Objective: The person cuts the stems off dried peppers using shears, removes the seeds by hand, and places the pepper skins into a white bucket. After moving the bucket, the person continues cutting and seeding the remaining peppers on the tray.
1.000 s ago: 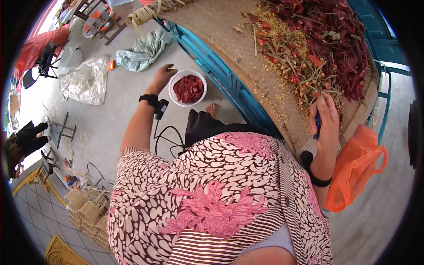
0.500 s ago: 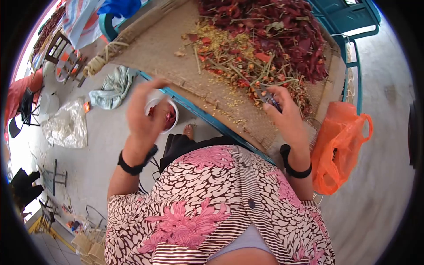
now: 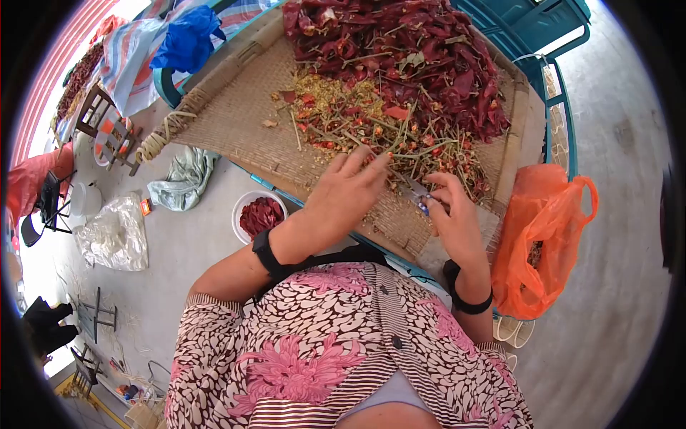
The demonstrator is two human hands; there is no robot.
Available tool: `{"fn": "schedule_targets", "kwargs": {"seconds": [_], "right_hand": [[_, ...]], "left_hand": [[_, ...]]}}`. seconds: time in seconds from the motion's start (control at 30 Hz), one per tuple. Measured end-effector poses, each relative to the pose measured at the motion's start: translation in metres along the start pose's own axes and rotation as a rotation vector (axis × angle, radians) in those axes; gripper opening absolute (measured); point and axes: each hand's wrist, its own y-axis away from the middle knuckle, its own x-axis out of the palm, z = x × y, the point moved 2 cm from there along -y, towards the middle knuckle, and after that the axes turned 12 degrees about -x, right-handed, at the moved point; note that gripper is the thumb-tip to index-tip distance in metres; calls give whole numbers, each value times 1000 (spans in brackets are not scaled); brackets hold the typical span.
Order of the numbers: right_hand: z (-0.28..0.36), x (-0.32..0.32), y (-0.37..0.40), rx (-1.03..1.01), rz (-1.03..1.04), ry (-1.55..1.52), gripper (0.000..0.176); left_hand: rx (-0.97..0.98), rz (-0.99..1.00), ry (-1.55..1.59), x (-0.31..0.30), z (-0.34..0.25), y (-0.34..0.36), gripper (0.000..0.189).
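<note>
My left hand (image 3: 343, 191) reaches over the woven tray (image 3: 232, 125), its fingers stretched out and apart at the near edge of a heap of cut pepper stems (image 3: 429, 151). In my right hand (image 3: 457, 220) is a small pair of scissors (image 3: 416, 189) with a bluish handle, blades pointing toward the left fingertips. Dark red dried chili peppers (image 3: 400, 61) are piled at the tray's far side. Yellow seeds (image 3: 336, 99) lie left of the stems. Whether the left fingertips touch a stem is hard to make out.
Below the tray's left side stands a white bucket (image 3: 237, 209) with cut red peppers (image 3: 262, 217) inside. An orange plastic bag (image 3: 539, 247) hangs at the right. A green cloth sack (image 3: 182, 182) and a clear plastic bag (image 3: 114, 232) lie on the floor at left.
My left hand has swung from above the bucket rightward and forward to the stems. The right hand, with the scissors, has dropped slightly nearer to me. The view has shifted a little.
</note>
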Motion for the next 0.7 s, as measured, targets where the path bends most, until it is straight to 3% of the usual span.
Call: {"fn": "schedule_targets", "kwargs": {"seconds": [0.17, 0.3, 0.4, 0.5, 0.63, 0.7], "right_hand": [[-14, -9, 12, 7, -198, -103, 31], [-7, -7, 20, -61, -464, -371, 32], [4, -12, 27, -143, -566, -469, 33], [8, -15, 31, -170, -604, -490, 33], [4, -22, 40, -100, -613, -480, 32], [-5, -25, 45, -77, -615, -446, 31]], "left_hand": [[-33, 83, 15, -7, 15, -21, 45], [94, 293, -88, -4, -1, -56, 55], [237, 133, -49, 20, -11, -90, 69], [327, 125, -82, 48, -12, -116, 80], [300, 464, 84, 50, -17, -100, 79], [386, 487, 101, 49, -21, -82, 78]]}}
